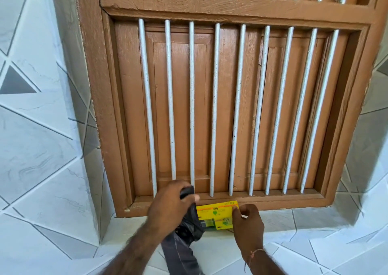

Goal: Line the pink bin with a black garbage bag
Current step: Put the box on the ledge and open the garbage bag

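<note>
Left hand (168, 203) is clenched around a bunched black garbage bag (186, 230); the top of the bag pokes out above the fingers (196, 198) and the rest trails down toward the bottom of the frame. Just to its right, a yellow bag packet (218, 212) lies on the tiled sill (294, 218) under the brown barred window (210, 106), with the bag apparently coming out of its left end. Right hand (247, 226) pinches the packet's right edge, pinning it to the sill. Pink bin not in view.

Step in hand looks like pulling one bag free. To do it well: keep the right hand pressing the packet flat, pull leftward and down in one smooth draw, grip low on the bunch so it doesn't stretch or tear, and make sure only one bag comes.
</note>
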The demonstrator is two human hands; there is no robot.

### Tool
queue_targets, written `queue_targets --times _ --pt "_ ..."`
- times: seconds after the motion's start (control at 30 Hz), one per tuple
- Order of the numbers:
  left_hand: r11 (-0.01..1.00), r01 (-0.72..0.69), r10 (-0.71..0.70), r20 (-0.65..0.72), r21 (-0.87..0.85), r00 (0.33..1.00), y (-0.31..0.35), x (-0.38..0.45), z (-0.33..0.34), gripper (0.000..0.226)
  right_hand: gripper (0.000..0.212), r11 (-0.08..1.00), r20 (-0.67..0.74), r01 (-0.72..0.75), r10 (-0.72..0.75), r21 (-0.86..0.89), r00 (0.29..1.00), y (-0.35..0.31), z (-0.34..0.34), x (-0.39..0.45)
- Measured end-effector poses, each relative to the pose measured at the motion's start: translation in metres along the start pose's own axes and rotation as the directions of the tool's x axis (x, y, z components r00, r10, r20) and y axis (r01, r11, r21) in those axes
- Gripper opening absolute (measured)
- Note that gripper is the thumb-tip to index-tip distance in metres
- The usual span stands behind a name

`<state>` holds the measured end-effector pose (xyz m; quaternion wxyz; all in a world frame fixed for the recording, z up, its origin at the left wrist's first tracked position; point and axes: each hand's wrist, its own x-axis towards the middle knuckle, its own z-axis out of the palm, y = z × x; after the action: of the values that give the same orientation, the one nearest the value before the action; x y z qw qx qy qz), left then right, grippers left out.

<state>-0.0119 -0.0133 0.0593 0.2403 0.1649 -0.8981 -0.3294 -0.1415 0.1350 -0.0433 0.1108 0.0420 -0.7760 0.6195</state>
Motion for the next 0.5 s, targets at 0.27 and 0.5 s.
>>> queue_targets --times 0.27,0.5 --pt "0.793 0.058 -0.265 -0.258 -0.607 0.929 -0.007 0.005 -0.03 0.022 0.024 0.981 -0.052 0.148 -0.155 -0.125 0.987 0.004 0.009 -0.005" --pt "0.571 0.056 -0.389 -0.21 -0.819 0.897 -0.001 0.011 -0.039 0.018 0.104 0.94 0.579 0.249 -0.339 0.231 0.741 -0.03 0.015 -0.103"
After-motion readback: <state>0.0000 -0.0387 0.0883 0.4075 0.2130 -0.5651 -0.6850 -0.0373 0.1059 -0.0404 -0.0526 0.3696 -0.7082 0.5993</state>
